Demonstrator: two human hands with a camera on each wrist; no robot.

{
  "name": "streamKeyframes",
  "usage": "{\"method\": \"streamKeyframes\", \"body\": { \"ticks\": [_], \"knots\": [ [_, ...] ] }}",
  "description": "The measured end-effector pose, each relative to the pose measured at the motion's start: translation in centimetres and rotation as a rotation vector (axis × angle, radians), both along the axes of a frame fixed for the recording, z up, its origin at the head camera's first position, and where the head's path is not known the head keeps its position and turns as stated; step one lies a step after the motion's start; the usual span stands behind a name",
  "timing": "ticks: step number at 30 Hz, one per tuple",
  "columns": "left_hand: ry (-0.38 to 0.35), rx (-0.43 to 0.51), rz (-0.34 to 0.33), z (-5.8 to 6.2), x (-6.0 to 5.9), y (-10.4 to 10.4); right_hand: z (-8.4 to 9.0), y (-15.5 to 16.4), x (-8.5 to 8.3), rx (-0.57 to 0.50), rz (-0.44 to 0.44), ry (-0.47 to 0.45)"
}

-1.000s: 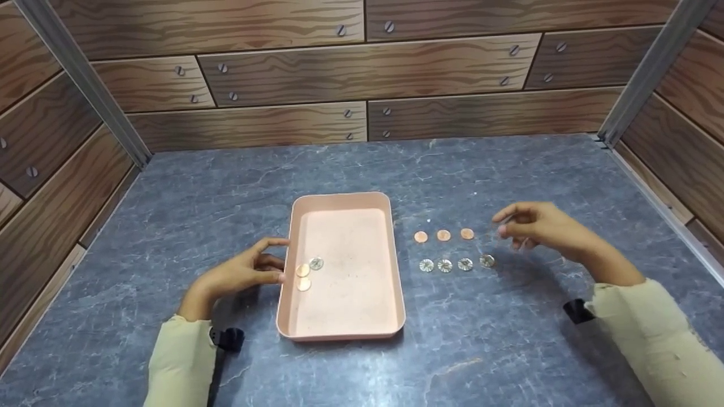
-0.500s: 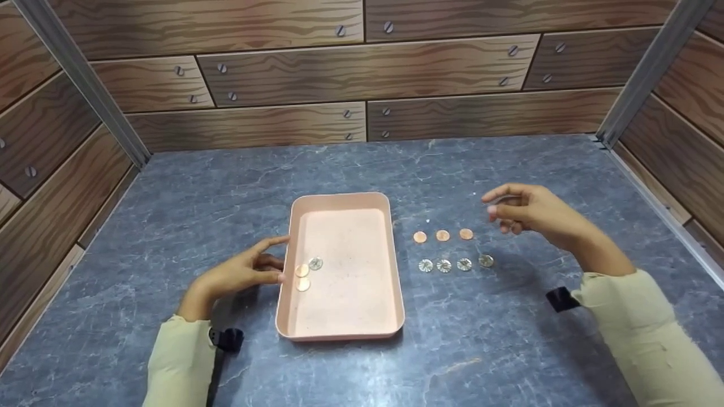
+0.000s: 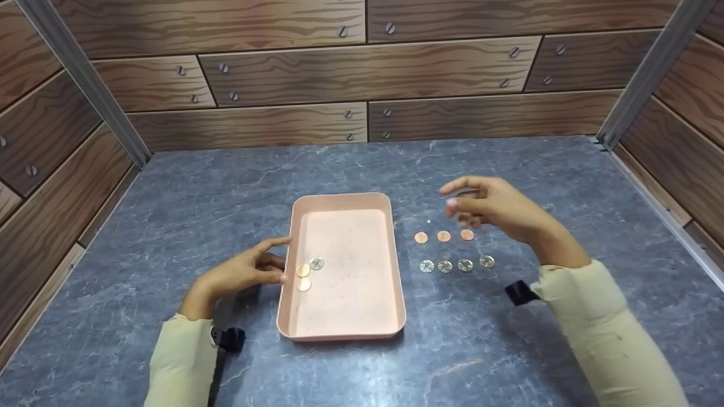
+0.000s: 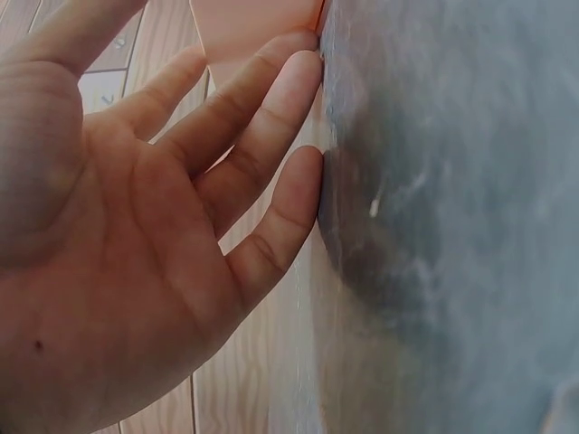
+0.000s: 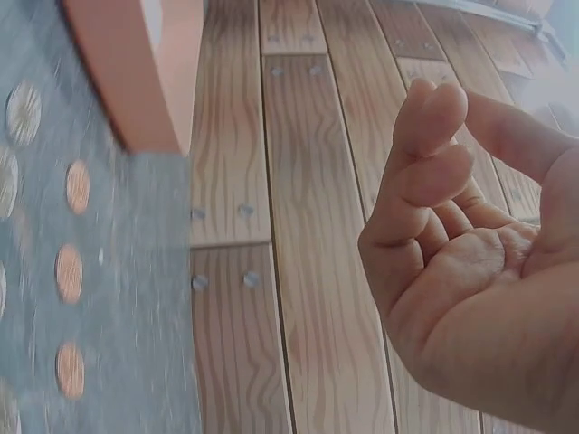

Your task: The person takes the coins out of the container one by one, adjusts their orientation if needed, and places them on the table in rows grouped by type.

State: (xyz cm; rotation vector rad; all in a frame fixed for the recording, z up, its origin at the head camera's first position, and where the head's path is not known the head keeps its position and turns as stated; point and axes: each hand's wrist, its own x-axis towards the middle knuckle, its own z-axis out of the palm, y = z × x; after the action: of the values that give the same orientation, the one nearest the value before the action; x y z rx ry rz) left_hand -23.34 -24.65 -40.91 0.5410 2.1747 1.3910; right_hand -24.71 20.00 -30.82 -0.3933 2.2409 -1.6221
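Observation:
A pink tray (image 3: pixel 342 330) lies on the grey table and holds two copper coins (image 3: pixel 304 277) and one silver coin (image 3: pixel 317 263) by its left wall. My left hand (image 3: pixel 249 271) rests on the table with straight fingers (image 4: pixel 271 117) touching the tray's (image 4: pixel 253 27) left side. To the right of the tray lie a row of three copper coins (image 3: pixel 444 236) and, nearer me, a row of several silver coins (image 3: pixel 455 264). My right hand (image 3: pixel 481 206) hovers above and just behind the copper row, with its fingers (image 5: pixel 425 172) loosely curled and holding nothing.
Wood-pattern walls (image 3: pixel 367 73) close in the table at the back and on both sides, with metal posts (image 3: pixel 650 68) in the corners. Dark wrist straps (image 3: pixel 517 293) sit on both cream sleeves. The right wrist view shows the copper coins (image 5: pixel 68 272) and a corner of the tray (image 5: pixel 136 72).
My right hand has moved left and a little away from me, from beside the end of the silver row to over the copper row. The left hand and coins stay put.

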Motion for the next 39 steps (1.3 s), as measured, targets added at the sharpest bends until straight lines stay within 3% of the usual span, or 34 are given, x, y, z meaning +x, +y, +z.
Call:
{"method": "streamKeyframes", "body": {
  "ticks": [13,26,39],
  "knots": [
    [-0.038,0.037,0.02,-0.3,-0.1,0.0,0.4,-6.4,-0.4,-0.019,0.1,-0.028],
    [-0.03,0.022,0.022,-0.2,-0.2,0.0,0.5,-12.2,-0.7,0.009,0.197,0.008],
    [-0.045,0.024,0.023,-0.1,-0.1,-0.1,-2.0,-17.2,-0.9,0.082,0.295,-0.021]
  ]
}}
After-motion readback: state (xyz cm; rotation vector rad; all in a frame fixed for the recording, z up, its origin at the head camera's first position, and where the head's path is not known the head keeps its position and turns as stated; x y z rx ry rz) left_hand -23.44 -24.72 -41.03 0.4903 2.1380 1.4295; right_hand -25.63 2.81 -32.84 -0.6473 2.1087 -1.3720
